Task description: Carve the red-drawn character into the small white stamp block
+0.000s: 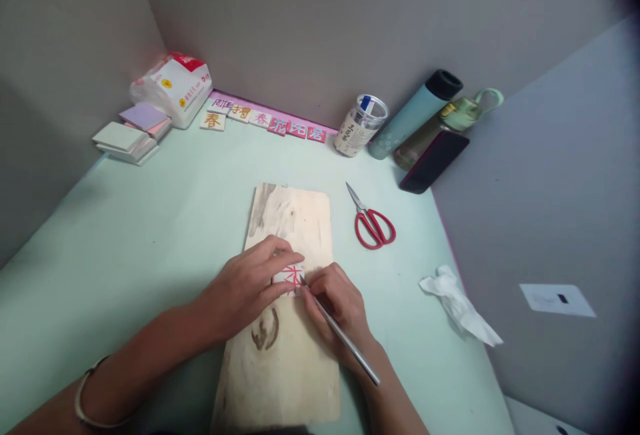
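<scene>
Right hand [340,305] is pinching a silver craft knife [353,348], its axis running 5 to 11 o'clock, point sitting by the 3 o'clock edge of the red-marked white tile [289,275]. Left hand [253,278], nearer, is gripping that tile on the wooden board [305,368], at the right hand's 10 o'clock.

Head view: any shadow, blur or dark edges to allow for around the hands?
Head view: soft shadow on the table beside the wooden board; upper right corner falls dark; small print on the jar too soft to read; red strokes on the white tile by the left hand show distinctly.
</scene>
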`<state>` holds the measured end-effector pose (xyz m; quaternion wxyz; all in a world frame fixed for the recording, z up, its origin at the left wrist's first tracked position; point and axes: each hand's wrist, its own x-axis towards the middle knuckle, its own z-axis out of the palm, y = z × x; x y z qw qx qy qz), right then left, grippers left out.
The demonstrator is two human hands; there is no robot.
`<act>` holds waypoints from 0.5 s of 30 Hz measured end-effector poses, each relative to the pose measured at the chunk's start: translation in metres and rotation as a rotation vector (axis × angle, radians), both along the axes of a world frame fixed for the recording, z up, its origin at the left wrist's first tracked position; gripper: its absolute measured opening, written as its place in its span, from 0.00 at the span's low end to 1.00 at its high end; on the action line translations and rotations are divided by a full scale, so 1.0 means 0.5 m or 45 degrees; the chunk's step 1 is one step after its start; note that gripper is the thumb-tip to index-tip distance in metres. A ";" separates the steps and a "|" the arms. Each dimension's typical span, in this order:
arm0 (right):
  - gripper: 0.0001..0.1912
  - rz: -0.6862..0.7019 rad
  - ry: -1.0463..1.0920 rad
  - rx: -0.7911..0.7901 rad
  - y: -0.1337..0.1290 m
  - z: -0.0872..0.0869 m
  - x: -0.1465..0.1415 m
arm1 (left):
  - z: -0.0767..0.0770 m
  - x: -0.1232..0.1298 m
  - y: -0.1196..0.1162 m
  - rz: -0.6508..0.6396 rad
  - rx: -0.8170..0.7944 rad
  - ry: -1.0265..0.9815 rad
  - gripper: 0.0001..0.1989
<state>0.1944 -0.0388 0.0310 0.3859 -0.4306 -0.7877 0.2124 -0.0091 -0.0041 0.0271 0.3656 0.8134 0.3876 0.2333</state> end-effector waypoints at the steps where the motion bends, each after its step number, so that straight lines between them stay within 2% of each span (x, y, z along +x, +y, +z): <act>1: 0.11 0.000 0.001 0.008 0.000 0.000 0.000 | -0.002 0.002 0.000 0.001 0.015 -0.004 0.16; 8: 0.12 0.033 -0.004 0.033 0.001 -0.001 -0.002 | -0.016 0.014 -0.001 0.008 0.221 0.035 0.13; 15: 0.12 0.022 -0.027 0.020 0.000 0.002 -0.002 | -0.018 0.026 -0.002 0.102 0.197 -0.081 0.12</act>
